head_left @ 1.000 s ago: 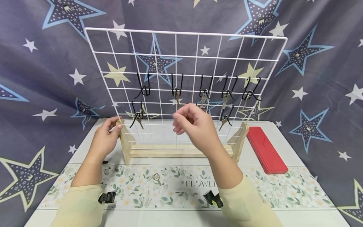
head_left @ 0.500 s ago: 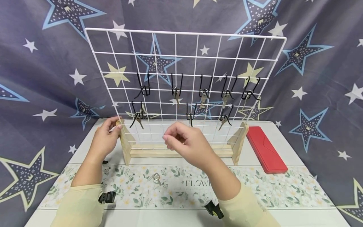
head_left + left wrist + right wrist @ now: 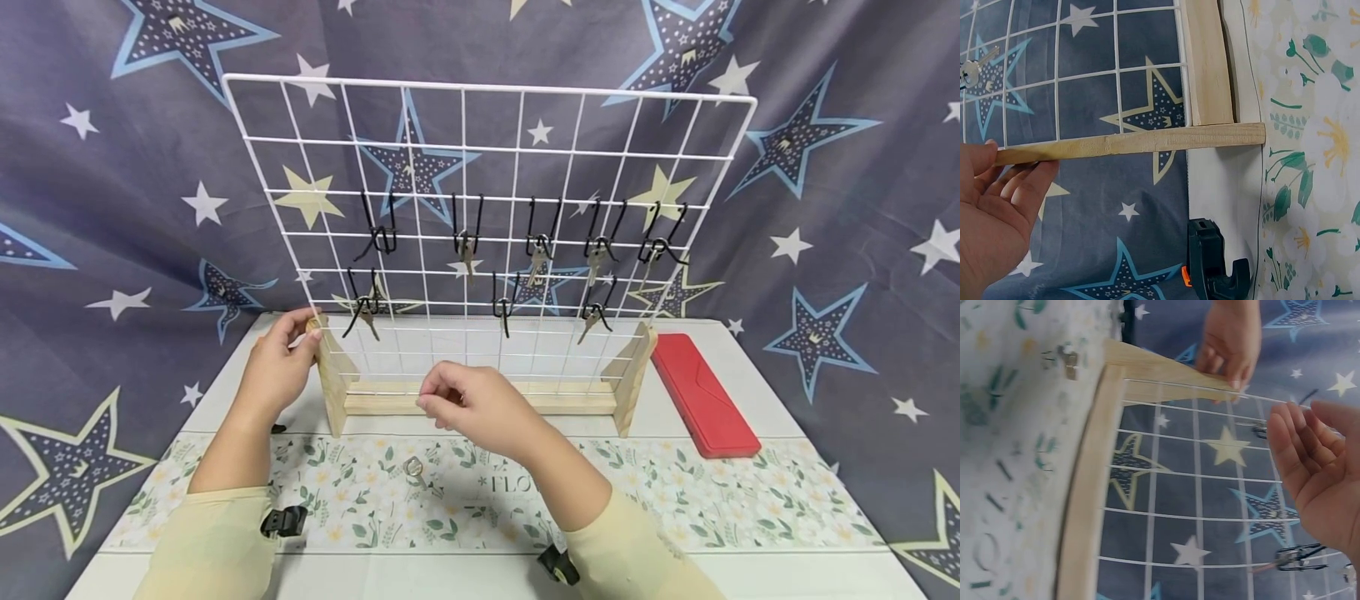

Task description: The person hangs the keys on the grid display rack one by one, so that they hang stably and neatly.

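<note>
My left hand (image 3: 273, 371) pinches the top of the left wooden side panel (image 3: 1147, 141) between thumb and fingers. That panel stands at one end of a white wire grid rack (image 3: 487, 87). My right hand (image 3: 480, 408) hovers in front of the rack's wooden crossbar (image 3: 375, 404), fingers loosely curled and nothing in them, as the right wrist view also shows. Black hooks (image 3: 504, 304) hang on the grid in two rows, and several carry keys (image 3: 367, 317). One key with a ring (image 3: 414, 469) lies on the floral mat, left of and below my right hand.
A red case (image 3: 705, 396) lies on the table right of the rack. The floral mat (image 3: 337, 517) crosses the white table in front. Star-printed cloth (image 3: 112, 208) hangs behind. A black clip-like object with an orange part (image 3: 1213, 259) sits beyond the left panel.
My right hand has moved down and leftward from the lower middle hook toward the mat, uncovering that hook. My left hand stays on the side panel.
</note>
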A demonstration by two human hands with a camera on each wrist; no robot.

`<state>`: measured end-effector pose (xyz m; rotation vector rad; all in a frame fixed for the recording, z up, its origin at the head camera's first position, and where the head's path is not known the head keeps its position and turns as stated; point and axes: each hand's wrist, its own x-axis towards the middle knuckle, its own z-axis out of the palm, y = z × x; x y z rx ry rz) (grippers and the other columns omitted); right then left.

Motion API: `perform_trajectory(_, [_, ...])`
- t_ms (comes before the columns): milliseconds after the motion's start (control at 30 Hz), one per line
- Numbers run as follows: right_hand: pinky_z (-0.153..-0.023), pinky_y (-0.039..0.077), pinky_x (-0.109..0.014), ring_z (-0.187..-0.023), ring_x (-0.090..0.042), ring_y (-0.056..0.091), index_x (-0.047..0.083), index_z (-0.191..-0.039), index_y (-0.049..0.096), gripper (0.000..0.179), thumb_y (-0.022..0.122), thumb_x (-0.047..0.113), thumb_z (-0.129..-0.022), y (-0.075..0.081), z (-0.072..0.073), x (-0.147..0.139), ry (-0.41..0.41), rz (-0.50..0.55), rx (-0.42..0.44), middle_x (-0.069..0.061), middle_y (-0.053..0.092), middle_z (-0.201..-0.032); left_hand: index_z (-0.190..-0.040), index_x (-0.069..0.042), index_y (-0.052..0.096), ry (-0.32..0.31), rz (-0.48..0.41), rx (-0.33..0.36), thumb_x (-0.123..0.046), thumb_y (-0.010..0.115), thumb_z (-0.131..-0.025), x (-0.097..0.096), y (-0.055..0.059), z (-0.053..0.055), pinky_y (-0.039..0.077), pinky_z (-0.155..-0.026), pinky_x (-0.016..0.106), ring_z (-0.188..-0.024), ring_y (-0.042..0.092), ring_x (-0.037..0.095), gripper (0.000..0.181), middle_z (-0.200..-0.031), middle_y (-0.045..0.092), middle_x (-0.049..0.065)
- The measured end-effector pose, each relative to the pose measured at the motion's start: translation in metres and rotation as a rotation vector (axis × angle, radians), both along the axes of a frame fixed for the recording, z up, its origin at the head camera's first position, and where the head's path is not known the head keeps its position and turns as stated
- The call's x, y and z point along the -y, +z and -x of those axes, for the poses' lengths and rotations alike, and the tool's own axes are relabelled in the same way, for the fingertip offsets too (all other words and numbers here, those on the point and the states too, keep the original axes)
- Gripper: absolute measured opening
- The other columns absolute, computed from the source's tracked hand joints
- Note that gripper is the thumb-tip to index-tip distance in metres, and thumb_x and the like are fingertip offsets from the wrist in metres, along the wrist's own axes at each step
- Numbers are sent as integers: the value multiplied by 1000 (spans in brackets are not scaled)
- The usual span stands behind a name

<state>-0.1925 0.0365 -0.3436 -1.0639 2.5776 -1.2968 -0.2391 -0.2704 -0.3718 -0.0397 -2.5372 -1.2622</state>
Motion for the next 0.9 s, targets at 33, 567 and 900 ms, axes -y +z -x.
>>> perform_trajectory(33, [-62, 57, -21, -68, -3, 62, 25, -96, 62, 7, 59, 31, -99, -4, 2, 1, 4, -25, -2, 11, 64, -77, -145, -8, 44, 1, 1, 3, -27, 45, -106, 0, 0, 0, 57, -92, 33, -120, 59, 41, 44, -144, 50, 22])
perform_trajectory(567, [-58, 46, -16, -61, -2, 51, 25, -96, 62, 9, 62, 35, -96, -61, 18, 23, 30, -377, -47, 16, 60, -74, -145, -9, 45, 9, 6, 3, -28, 45, -105, 0, 0, 0, 57, -92, 31, -119, 59, 40, 43, -144, 51, 21])
perform_trajectory(900, [-61, 48, -18, -69, -2, 53, 22, -101, 66, 15, 64, 35, -96, -82, 21, 34, 36, -492, -49, 13, 63, -82, -144, -8, 45, 10, 1, -2, -28, 45, -105, -2, 0, 0, 57, -91, 30, -119, 60, 40, 43, -143, 51, 22])
